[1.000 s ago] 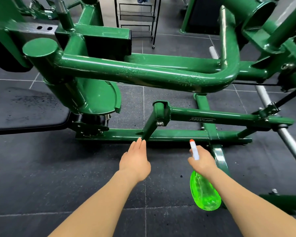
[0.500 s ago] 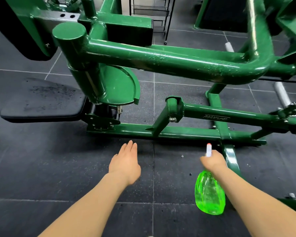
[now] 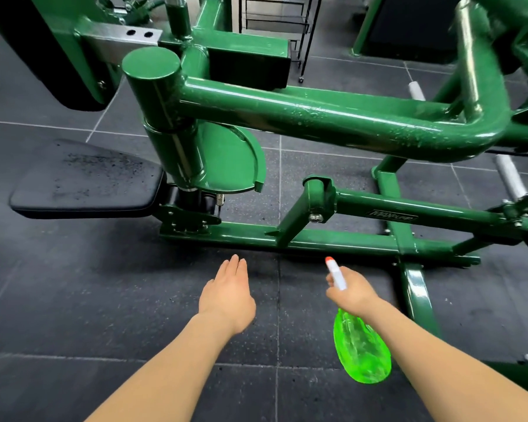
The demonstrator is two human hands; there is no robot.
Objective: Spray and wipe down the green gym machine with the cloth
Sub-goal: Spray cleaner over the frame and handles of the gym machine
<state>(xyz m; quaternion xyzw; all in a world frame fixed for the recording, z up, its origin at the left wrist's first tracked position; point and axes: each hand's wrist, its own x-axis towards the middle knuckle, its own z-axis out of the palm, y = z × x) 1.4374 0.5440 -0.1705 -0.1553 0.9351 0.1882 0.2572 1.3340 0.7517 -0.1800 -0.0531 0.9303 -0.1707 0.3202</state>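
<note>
the machine point(image 3: 317, 117) ran past the top and right edges, so its full shape could not be made out. its upper right corner was blurred. the black pad point(image 3: 37, 56) at upper left was cut by the edge. the right hand point(image 3: 352, 292) hid the neck and trigger of the bottle point(image 3: 361, 351). the lettering on the label point(image 3: 392, 215) at right of centre was too small to read surely. the rack point(image 3: 275, 19) at top centre was cropped.

A small dark nameplate point(image 3: 392, 215) sits on the right-hand lower bar of the green gym machine point(image 3: 317, 123); it seems to read "MAXPUMP", though the letters are small and slanted.
</note>
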